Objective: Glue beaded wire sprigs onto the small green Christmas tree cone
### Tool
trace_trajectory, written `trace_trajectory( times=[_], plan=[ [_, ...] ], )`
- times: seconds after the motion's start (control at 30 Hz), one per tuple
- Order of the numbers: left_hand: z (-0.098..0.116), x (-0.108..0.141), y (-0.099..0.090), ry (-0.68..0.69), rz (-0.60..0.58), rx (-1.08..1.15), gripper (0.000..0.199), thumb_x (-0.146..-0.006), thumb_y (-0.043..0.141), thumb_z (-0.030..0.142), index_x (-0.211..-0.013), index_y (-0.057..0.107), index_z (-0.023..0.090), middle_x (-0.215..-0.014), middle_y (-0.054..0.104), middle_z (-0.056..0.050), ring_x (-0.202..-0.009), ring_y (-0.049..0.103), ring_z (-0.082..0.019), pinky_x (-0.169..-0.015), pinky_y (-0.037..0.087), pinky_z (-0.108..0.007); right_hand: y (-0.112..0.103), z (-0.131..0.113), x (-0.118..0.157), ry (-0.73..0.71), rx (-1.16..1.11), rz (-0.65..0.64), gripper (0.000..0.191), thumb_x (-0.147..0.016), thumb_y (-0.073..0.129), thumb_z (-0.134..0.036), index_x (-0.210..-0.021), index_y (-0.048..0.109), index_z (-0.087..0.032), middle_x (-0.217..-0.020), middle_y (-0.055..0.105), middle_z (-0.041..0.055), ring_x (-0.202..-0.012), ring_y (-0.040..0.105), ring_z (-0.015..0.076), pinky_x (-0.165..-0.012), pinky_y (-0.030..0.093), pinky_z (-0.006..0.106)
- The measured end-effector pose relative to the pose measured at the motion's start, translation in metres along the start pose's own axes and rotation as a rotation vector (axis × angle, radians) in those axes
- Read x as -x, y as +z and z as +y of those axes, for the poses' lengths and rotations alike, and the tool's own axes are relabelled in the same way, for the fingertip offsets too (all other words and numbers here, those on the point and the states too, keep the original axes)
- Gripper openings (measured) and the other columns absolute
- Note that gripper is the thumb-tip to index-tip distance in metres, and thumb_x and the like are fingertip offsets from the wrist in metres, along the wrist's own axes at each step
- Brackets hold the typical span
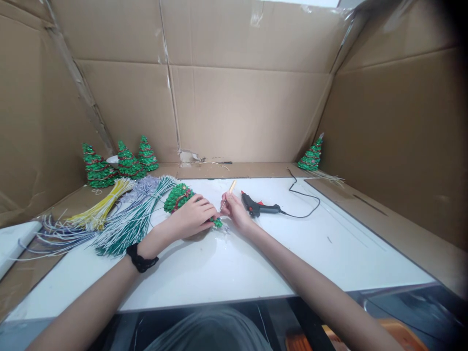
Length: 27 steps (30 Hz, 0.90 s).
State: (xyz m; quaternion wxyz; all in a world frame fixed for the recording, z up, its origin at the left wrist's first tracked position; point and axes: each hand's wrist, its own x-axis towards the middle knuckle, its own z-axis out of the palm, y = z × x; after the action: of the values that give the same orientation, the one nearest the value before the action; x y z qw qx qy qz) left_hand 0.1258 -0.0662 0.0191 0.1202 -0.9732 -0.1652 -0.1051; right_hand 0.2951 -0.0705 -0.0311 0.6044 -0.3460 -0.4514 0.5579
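A small green Christmas tree with a red garland lies tilted on the white board, its tip towards the right. My left hand is closed over the tree's upper part and hides much of it. At the tip a clear, shiny piece shows. Pinched in my right hand is a thin tool with a light orange handle; its slim shaft points down towards the tree near my left fingertips. Just right of my right hand lies a black glue gun with a red trigger.
Bundles of yellow stems, green stems and purple-white stems lie on the left. Several finished-looking trees stand behind them, and another tree stands at the back right. The glue gun's cord loops rightward. Cardboard walls surround the board.
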Motion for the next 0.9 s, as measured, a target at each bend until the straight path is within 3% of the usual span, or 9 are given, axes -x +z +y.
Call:
trace_trajectory(
  times=[0.37, 0.67, 0.9],
  plan=[
    [0.003, 0.000, 0.001, -0.020, 0.023, 0.020, 0.017, -0.088, 0.042, 0.018, -0.084, 0.058, 0.016, -0.085, 0.062, -0.004, -0.085, 0.053, -0.018, -0.083, 0.038, -0.032, 0.000, 0.000, -0.002, -0.025, 0.032, 0.045, 0.042, -0.069, 0.058, -0.060, -0.071, 0.044, -0.021, -0.044, 0.035, -0.0097, -0.040, 0.027, 0.0076, -0.045, 0.036, 0.022],
    [0.024, -0.005, 0.019, -0.214, 0.067, -0.136, 0.017, -0.087, 0.041, 0.011, -0.080, 0.057, 0.014, -0.083, 0.059, -0.007, -0.086, 0.054, -0.020, -0.083, 0.040, -0.035, -0.001, 0.002, -0.001, -0.046, 0.047, 0.076, 0.041, -0.070, 0.056, -0.061, -0.070, 0.044, -0.021, -0.043, 0.034, -0.0099, -0.040, 0.028, 0.0077, -0.046, 0.039, 0.023],
    [0.043, -0.008, 0.016, -0.296, -0.014, -0.324, 0.018, -0.083, 0.042, 0.003, -0.082, 0.059, 0.010, -0.083, 0.060, -0.010, -0.082, 0.055, -0.022, -0.078, 0.041, -0.035, 0.001, 0.004, 0.001, -0.015, 0.017, 0.070, 0.043, -0.066, 0.058, -0.062, -0.068, 0.044, -0.021, -0.042, 0.035, -0.0099, -0.039, 0.026, 0.0075, -0.046, 0.042, 0.024]
  ],
)
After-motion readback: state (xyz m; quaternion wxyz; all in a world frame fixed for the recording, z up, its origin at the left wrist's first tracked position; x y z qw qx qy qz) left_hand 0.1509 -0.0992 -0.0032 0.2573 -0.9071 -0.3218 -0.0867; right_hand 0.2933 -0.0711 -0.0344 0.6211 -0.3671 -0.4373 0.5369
